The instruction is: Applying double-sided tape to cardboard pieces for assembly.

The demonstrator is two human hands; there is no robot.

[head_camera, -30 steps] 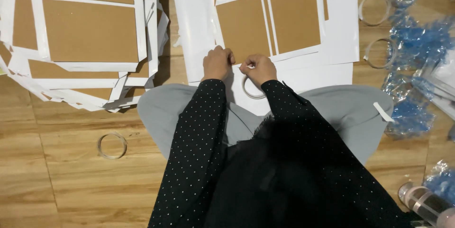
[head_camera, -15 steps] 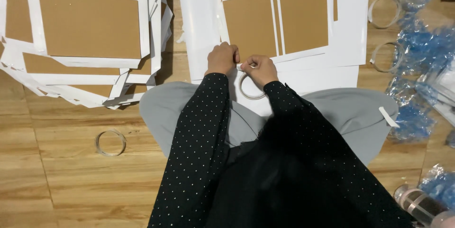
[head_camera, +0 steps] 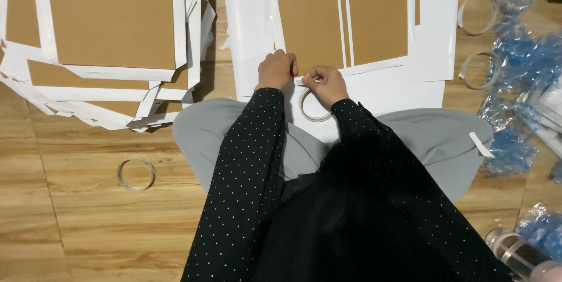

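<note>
I sit on the floor with a brown cardboard panel (head_camera: 342,21) in front of my knees. It is edged with white tape strips and lies on a white sheet (head_camera: 436,36). My left hand (head_camera: 276,70) rests with curled fingers on the panel's near left corner. Right beside it, my right hand (head_camera: 325,81) pinches the tape at the panel's near edge. The thin tape roll (head_camera: 302,108) hangs just under its fingers, over the white sheet. The two hands nearly touch.
A stack of taped cardboard panels (head_camera: 111,24) lies at the left. A spent tape ring (head_camera: 136,173) sits on the wooden floor near my left knee. More rings (head_camera: 475,15) and blue plastic wrappers (head_camera: 521,59) fill the right side. A clear cylinder (head_camera: 521,255) lies at bottom right.
Both hands stay at the panel's near edge with the roll under the right one. The view has shifted slightly, and nothing else has visibly moved.
</note>
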